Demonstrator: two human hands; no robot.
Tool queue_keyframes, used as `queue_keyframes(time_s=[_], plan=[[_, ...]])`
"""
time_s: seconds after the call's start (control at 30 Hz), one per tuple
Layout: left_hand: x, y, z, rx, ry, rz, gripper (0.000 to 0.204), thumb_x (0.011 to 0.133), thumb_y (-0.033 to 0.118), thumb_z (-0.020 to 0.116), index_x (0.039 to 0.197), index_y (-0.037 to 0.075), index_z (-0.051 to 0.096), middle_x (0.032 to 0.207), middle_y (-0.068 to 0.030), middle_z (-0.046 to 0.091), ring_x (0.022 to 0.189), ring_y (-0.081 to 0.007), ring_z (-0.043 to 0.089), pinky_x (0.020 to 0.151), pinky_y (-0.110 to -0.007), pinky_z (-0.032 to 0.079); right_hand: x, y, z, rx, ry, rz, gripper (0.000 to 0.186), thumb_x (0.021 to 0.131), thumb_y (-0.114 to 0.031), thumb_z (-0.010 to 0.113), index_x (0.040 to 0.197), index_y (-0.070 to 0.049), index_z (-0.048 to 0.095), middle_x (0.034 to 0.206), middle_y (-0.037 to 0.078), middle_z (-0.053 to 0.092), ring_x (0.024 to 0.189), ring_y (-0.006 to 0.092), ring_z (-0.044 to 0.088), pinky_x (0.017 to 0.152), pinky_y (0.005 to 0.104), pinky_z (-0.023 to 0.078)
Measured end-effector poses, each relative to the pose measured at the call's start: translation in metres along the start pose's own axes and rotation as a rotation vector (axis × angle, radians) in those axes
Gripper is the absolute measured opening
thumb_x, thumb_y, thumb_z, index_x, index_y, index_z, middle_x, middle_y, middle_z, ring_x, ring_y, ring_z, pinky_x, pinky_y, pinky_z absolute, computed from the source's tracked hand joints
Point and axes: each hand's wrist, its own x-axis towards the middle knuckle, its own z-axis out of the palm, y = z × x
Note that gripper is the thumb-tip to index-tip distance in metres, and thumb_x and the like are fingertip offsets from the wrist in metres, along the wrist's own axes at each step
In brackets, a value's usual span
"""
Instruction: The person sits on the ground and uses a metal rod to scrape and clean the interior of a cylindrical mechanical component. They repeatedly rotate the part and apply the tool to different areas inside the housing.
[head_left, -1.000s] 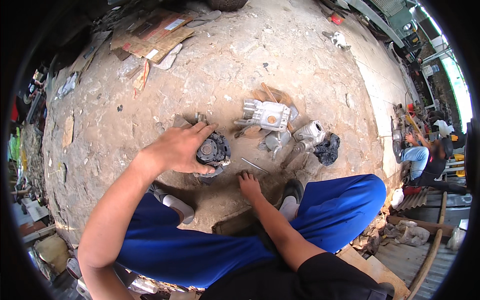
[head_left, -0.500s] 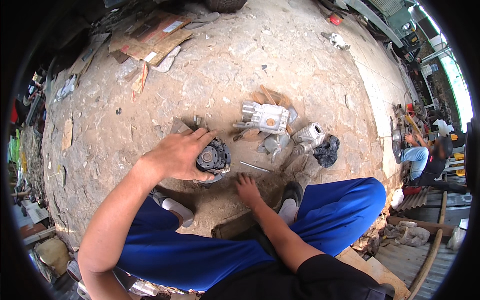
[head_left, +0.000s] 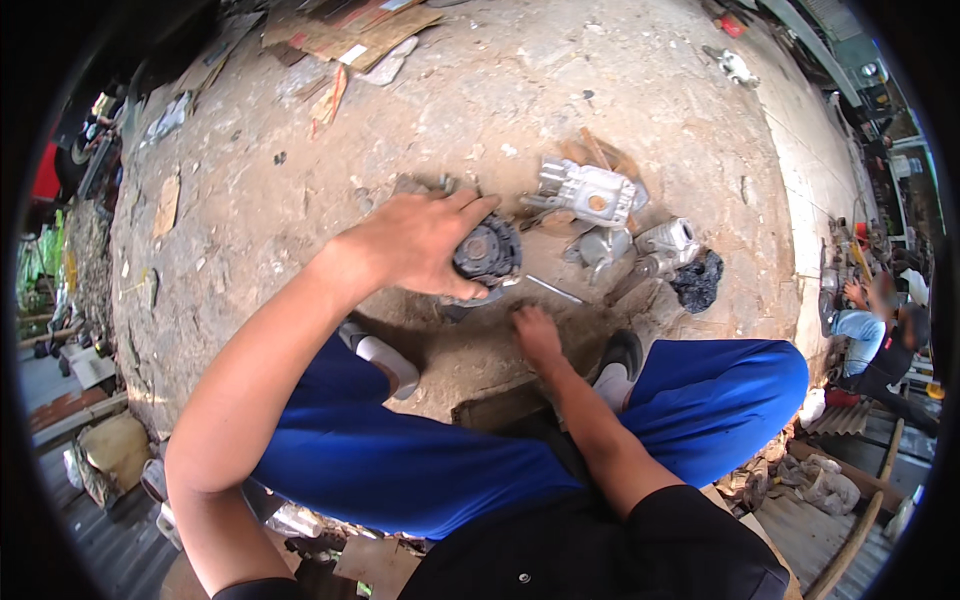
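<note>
My left hand (head_left: 412,245) is wrapped over the far-left side of a dark, round metal machine part (head_left: 487,250) on the ground, its thumb along the near edge. The part's toothed top faces up, and the hand covers its left side. My right hand (head_left: 538,335) is low at the ground between my feet, its fingers drawn together and curled downward. What its fingertips hold, if anything, I cannot make out. Just beyond it lies a thin metal rod (head_left: 554,289), apart from the hand.
To the right lie a silver metal housing (head_left: 590,192), a second silver casting (head_left: 668,238) and a crumpled black plastic bag (head_left: 697,280). Flattened cardboard (head_left: 350,38) is at the far left. Another person (head_left: 880,335) sits at the far right.
The view has shifted, so everything sits further right and higher. My left hand stays on the round part. The right hand's fingers, spread before, are now curled together.
</note>
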Motion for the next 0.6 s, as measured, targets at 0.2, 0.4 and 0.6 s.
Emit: queue_keyframes(time_s=[0.2,0.4,0.6], plan=[[0.002,-0.001,0.002,0.029,0.068,0.029,0.103,0.074,0.059,0.079,0.150,0.001,0.039,0.133,-0.0179,0.058,0.121,-0.0377,0.061,0.101,-0.047,0.053,0.001,0.047,0.001,-0.356,0.073,0.475,0.042,0.088,-0.018,0.064,0.129,-0.012,0.059,0.129,0.011,0.055,0.120,0.0314,0.052,0.096,0.0471,0.046],[0.002,-0.008,0.009,-0.001,0.127,0.052,0.103,0.074,0.059,0.080,0.150,0.001,0.040,0.132,-0.0185,0.059,0.121,-0.0383,0.061,0.102,-0.047,0.053,0.015,0.045,-0.020,-0.286,0.042,0.367,0.045,0.094,-0.013,0.058,0.138,-0.014,0.052,0.133,0.009,0.054,0.123,0.0301,0.052,0.098,0.0474,0.047],[0.003,-0.007,0.009,-0.018,0.113,0.029,0.104,0.073,0.060,0.080,0.150,0.002,0.041,0.134,-0.0180,0.059,0.122,-0.0378,0.061,0.102,-0.046,0.053,0.016,0.043,-0.023,-0.369,-0.089,0.353,0.038,0.094,-0.013,0.056,0.132,-0.013,0.055,0.123,0.006,0.061,0.120,0.0280,0.055,0.097,0.0475,0.047]])
